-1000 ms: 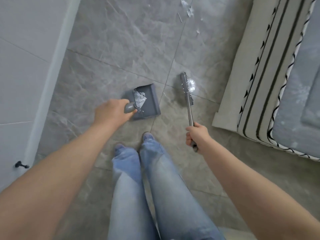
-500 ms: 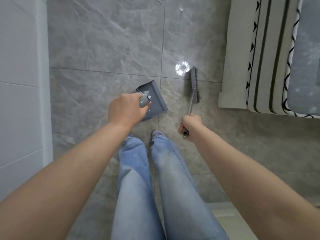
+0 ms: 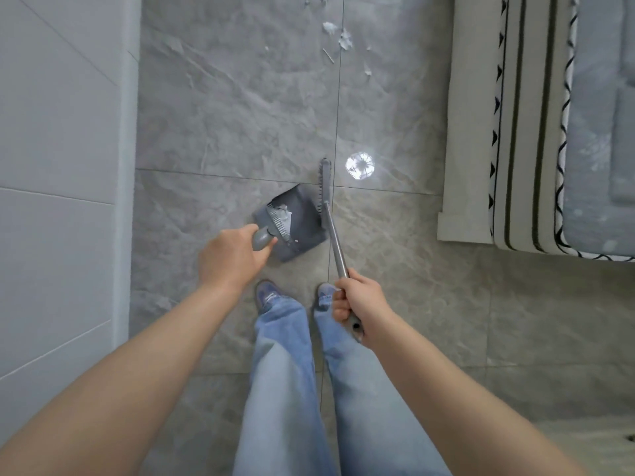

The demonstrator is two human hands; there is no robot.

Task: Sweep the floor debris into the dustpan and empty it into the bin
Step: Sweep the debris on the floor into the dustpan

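Observation:
My left hand (image 3: 231,257) grips the handle of a grey dustpan (image 3: 299,225) held above the grey tiled floor, with bits of white paper near its comb. A long-handled brush (image 3: 325,187) hangs beside the pan's right edge; my right hand (image 3: 360,302) holds its metal handle near the end. White paper scraps (image 3: 338,34) lie scattered on the floor far ahead, near the top of the view.
A white wall or cabinet (image 3: 62,201) runs down the left. A bed with a striped cover (image 3: 536,125) fills the right. A bright light reflection (image 3: 359,165) shines on the tile. My legs in jeans and shoes (image 3: 295,338) stand below the dustpan.
The view has tilted up, bringing the paper scraps ahead into sight. The brush head has moved left against the dustpan's right edge. Both hands keep their hold.

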